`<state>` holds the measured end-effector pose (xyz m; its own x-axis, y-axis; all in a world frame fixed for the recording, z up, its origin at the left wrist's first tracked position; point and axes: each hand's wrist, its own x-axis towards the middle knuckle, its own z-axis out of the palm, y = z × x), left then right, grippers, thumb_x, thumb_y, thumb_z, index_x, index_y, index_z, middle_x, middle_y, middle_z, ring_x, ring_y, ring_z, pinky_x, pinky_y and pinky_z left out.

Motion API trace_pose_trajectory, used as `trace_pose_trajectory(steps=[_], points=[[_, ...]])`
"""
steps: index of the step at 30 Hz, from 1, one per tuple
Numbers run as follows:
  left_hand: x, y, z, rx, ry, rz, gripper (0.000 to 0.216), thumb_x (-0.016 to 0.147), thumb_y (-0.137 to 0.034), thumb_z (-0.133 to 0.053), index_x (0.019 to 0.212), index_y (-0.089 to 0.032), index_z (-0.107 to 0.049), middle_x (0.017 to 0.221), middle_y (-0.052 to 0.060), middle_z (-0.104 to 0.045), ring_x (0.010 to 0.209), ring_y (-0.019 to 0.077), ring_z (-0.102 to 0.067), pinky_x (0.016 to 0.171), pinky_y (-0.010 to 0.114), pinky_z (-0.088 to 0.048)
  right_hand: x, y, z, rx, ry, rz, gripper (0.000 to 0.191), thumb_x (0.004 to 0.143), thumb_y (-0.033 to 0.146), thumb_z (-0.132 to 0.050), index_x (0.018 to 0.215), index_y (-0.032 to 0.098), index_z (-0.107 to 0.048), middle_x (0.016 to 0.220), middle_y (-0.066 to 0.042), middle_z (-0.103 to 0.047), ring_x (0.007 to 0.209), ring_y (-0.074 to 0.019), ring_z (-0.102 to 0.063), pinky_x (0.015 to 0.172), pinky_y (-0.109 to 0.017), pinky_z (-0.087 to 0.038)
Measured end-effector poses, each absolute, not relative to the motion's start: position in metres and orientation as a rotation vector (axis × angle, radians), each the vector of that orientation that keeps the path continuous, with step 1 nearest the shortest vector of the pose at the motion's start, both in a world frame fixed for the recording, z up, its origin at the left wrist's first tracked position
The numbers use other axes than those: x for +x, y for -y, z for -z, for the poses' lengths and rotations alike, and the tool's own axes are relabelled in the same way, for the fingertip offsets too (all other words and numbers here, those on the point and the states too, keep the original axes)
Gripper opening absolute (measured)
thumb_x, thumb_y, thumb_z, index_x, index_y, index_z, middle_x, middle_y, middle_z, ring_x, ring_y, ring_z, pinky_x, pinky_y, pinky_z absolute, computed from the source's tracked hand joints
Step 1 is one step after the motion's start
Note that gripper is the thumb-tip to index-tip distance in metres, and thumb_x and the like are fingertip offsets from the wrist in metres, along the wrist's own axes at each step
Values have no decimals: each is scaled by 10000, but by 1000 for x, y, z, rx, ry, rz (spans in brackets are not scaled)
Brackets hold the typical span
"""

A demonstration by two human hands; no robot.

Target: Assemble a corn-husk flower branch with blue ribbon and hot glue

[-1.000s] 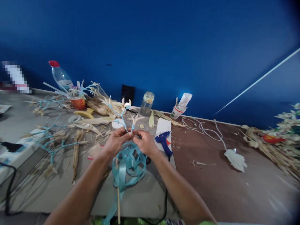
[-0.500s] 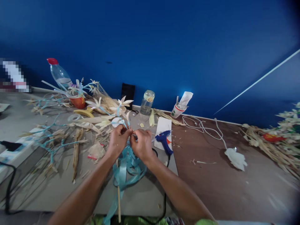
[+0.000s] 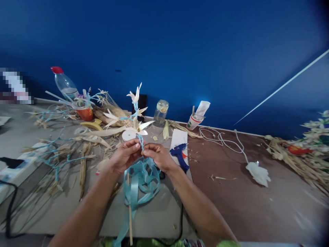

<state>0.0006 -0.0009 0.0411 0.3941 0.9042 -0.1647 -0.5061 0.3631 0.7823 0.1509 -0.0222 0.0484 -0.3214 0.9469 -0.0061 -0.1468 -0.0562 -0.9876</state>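
Observation:
Between my two hands a flower stem (image 3: pixel 136 111) stands upright, wrapped in light blue ribbon and bearing several cream, pointed-petal flowers made of dry husk. My left hand (image 3: pixel 127 154) pinches the stem's lower part from the left. Close against it, my right hand (image 3: pixel 157 154) grips the stem's bottom end between thumb and fingers. Just below both hands lies a loose heap of light blue ribbon (image 3: pixel 145 180), its tail running to the table's front edge. A thin wooden stick (image 3: pixel 130 219) lies along that ribbon.
A blue glue gun (image 3: pixel 180 154) rests on white card at the right. Behind stand a glass jar (image 3: pixel 161 113) and a paper cup (image 3: pixel 194 121). Ribbon-wrapped branches (image 3: pixel 56 164), dry husks (image 3: pixel 82 171) and a power strip (image 3: pixel 15 175) occupy the left. A white cable (image 3: pixel 221 139) loops across the brown surface.
The flower stem has turned and now stands more upright, its flowers higher and facing differently. Both hands have shifted slightly lower and rolled, showing more of the fingers.

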Motion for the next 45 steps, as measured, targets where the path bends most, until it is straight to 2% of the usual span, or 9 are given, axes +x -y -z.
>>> trace_pose_trajectory(steps=[8,15,21,25,29,32,36,41,45], points=[[18,5,-39,508,-582,-1187,116,645,-158,-699,648,-124,-589,564,-27,-525,477,46,-447,524,182,-424,139,18,-36,-809,1148,-1360,74,682,214,-565,626,180,-600,565,39,-523,560,-90,-449,615,-225,-395],[29,10,-31,423,-526,-1247,214,683,-160,-671,542,-141,-512,505,-37,-488,493,62,-466,595,216,-449,137,13,-18,-673,997,-1418,55,703,228,-617,743,209,-650,589,28,-597,557,-123,-541,655,-283,-442],[25,9,-33,513,-474,-1201,83,689,-168,-683,687,-130,-609,586,-18,-564,531,57,-498,617,202,-451,140,11,-17,-623,992,-1448,40,709,229,-642,743,213,-657,624,28,-615,597,-116,-547,692,-277,-432],[20,7,-35,557,-536,-1197,179,656,-164,-712,822,-125,-656,690,15,-627,597,82,-553,616,207,-457,143,10,-20,-638,973,-1472,31,671,217,-668,701,209,-670,641,29,-612,632,-104,-525,711,-256,-418],[16,3,-36,586,-505,-1196,180,678,-184,-698,842,-125,-655,634,2,-581,567,79,-526,576,202,-447,144,12,-25,-637,992,-1518,35,648,226,-666,673,201,-670,632,21,-601,641,-109,-509,712,-258,-407],[11,-1,-37,544,-447,-1259,203,694,-195,-685,888,-160,-636,699,-3,-583,586,72,-519,585,203,-449,144,14,-29,-692,966,-1527,50,621,232,-672,656,198,-662,621,24,-592,626,-105,-493,697,-254,-392],[5,-3,-38,568,-451,-1289,167,694,-141,-677,852,-157,-628,739,0,-596,594,61,-519,614,201,-448,143,15,-32,-748,971,-1503,51,631,245,-660,651,198,-661,638,18,-588,636,-109,-483,705,-258,-383],[11,-1,-38,578,-520,-1358,149,653,-107,-706,781,-135,-638,692,-5,-611,579,58,-530,604,191,-438,142,14,-31,-674,980,-1378,37,634,209,-646,638,211,-683,795,-3,-596,775,-130,-511,778,-263,-383],[19,2,-34,526,-502,-1337,188,631,-105,-722,796,-141,-637,659,-14,-597,566,60,-522,576,188,-434,142,10,-28,-641,877,-1326,82,613,177,-651,648,233,-699,837,7,-573,717,-111,-487,746,-259,-399]])
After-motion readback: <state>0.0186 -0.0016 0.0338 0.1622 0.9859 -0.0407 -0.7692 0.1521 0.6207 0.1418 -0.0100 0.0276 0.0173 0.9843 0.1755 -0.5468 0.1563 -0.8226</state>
